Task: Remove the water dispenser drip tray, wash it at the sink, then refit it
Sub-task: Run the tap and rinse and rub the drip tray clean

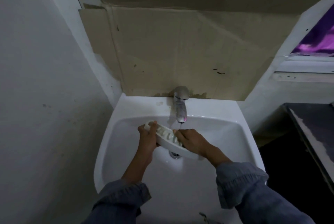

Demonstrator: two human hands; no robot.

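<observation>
The white slotted drip tray (169,139) is held tilted over the basin of the white sink (233,129), just under the chrome tap (179,106). A thin stream of water runs from the spout onto the tray's far edge. My left hand (148,136) grips the tray's left end. My right hand (192,142) lies over the right part of the tray, fingers pressed on its slotted top. The tray's right end shows below that hand. The chrome drain (173,154) is visible beneath the tray.
Brown cardboard (162,43) covers the wall behind the sink. A bare wall (36,79) stands close on the left. At the right are a dark cabinet top (310,126) and a window ledge (307,72).
</observation>
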